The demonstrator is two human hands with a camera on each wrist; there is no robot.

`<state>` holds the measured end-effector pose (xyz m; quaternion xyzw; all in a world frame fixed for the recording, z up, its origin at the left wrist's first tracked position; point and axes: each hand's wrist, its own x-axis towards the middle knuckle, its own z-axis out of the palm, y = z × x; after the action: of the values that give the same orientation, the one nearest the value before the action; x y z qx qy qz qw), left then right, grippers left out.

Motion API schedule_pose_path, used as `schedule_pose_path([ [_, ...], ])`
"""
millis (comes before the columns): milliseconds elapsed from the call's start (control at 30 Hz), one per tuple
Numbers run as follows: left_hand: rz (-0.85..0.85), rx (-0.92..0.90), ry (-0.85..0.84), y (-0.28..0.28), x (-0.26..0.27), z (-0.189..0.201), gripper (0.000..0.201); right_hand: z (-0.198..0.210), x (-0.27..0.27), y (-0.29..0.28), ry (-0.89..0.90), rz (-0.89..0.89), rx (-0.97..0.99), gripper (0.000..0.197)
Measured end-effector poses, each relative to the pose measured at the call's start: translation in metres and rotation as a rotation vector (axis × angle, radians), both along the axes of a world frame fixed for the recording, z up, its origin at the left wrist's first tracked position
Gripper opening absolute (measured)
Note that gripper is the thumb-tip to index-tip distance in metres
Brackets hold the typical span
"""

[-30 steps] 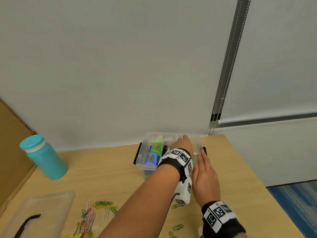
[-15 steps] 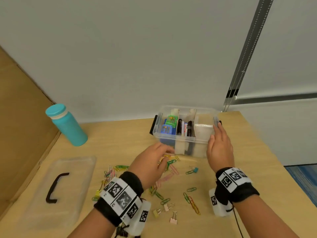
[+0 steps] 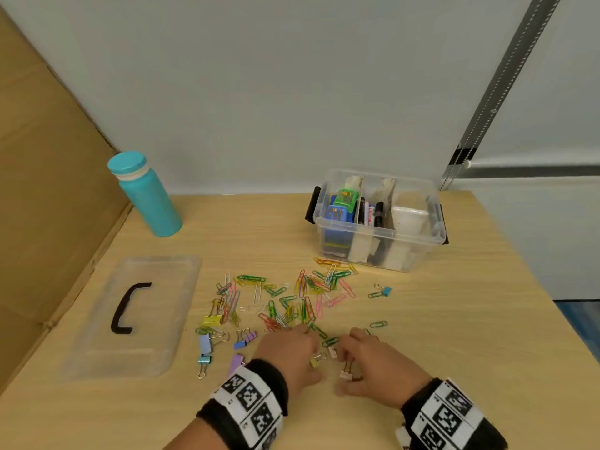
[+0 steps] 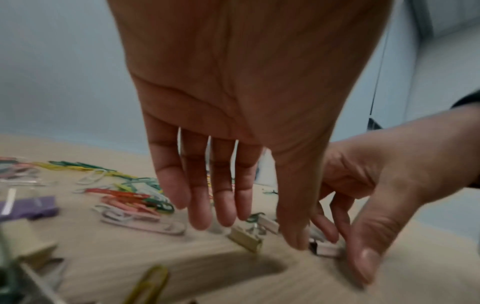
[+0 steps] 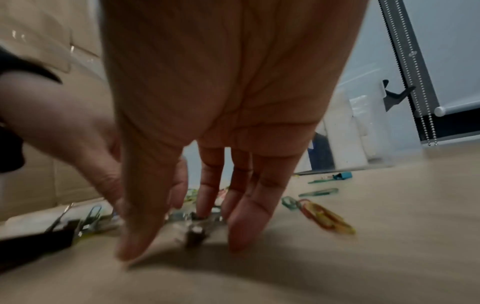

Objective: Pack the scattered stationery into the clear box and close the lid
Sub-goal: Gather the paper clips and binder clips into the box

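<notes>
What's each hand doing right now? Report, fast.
Left hand: open, fingers straight over the binder clips, holding nothing.
Right hand: open, fingers reaching down around a pink binder clip, not yet gripping it.

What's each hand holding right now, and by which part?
Left hand: nothing, fingers straight over the clips. Right hand: fingers around a pink binder clip, but a closed grip cannot be told.

A teal plastic bottle stands upright beside brown cardboard, perhaps a box wall, on the pale wooden table.
</notes>
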<state>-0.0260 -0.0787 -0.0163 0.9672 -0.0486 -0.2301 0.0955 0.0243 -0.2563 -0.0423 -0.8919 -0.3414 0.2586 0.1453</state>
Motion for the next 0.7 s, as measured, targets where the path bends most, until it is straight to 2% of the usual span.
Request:
schedule_pose_path([
  [100,-0.023,0.075,-0.012,-0.013,0.004,-0.006,0.034,-0.006,-0.008,0.001,-0.044,-0.019,0.001,0.026],
  [200,-0.009,0.062,-0.006,-0.013,0.005,-0.011,0.032,-0.010,-0.012,0.000,-0.050,-0.057,0.065,0.015],
  [300,0.076,-0.105,-0.032,0.003,0.002,-0.012,0.030,-0.010,-0.010,-0.005,0.051,-0.206,0.193,0.009],
  [433,0.258,-0.451,-0.130,0.043,-0.003,-0.005,0.003,-0.014,-0.005,-0.015,0.306,-0.483,0.461,0.010],
  [533,0.354,-0.581,-0.138,0.076,-0.006,0.001,0.012,-0.012,-0.003,-0.014,0.497,-0.652,0.690,0.014],
  [600,0.472,-0.659,-0.102,0.096,-0.008,0.002,0.016,-0.011,-0.003,-0.009,0.467,-0.661,0.677,0.013],
  [700,0.564,-0.653,-0.104,0.115,-0.009,-0.003,0.018,-0.015,-0.004,-0.002,0.271,-0.559,0.496,0.008],
])
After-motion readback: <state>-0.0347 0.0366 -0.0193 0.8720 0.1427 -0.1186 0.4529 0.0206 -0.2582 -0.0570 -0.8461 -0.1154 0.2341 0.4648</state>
